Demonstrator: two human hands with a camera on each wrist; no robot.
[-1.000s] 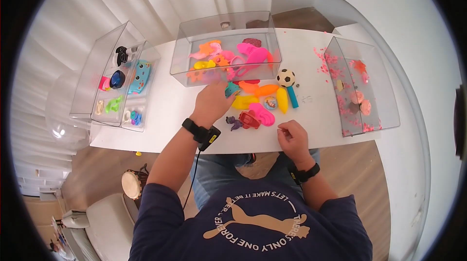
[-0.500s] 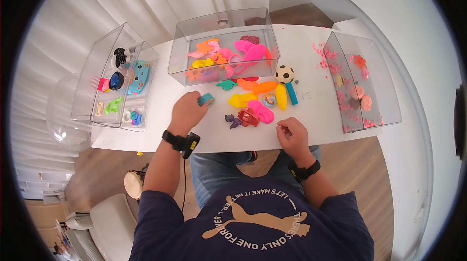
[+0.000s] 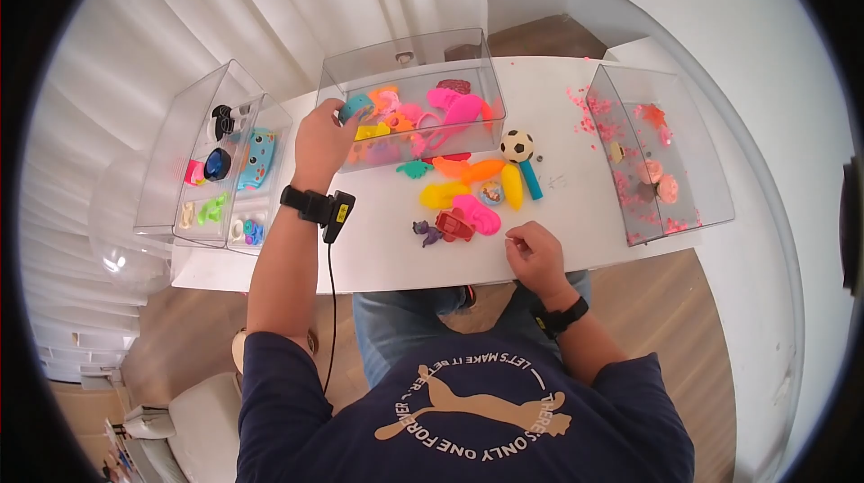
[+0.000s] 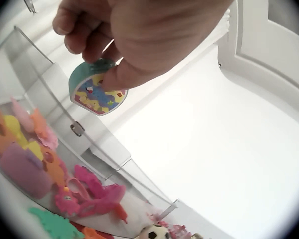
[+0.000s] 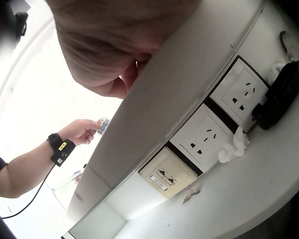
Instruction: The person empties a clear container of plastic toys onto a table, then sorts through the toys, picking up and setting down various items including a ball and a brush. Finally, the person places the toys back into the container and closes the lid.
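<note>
The left hand [image 3: 322,145] pinches a teal toy [image 3: 356,108] at the left part of the middle clear bin [image 3: 498,127]. In the left wrist view the thumb and fingers of the left hand [image 4: 149,40] hold this toy [image 4: 97,94], its patterned face showing, above the bin's edge. Pink, orange and yellow toys lie in the bin. The right hand [image 3: 537,258] rests near the table's front edge with its fingers loosely curled, nothing visible in it. Beside it lie a pink toy [image 3: 477,216], a red toy [image 3: 454,225] and a purple figure [image 3: 427,233].
A divided clear bin [image 3: 153,229] with toys stands at the left, another clear bin [image 3: 731,216] with pink flowers at the right. Mid-table lie a football [image 3: 517,146], a blue stick [image 3: 531,180], yellow pieces [image 3: 444,194] and a teal toy dinosaur [image 3: 415,169].
The left hand has moved from the toys on the table, leftward and then up to the middle bin, carrying the teal toy. The right hand has stayed near the front edge.
</note>
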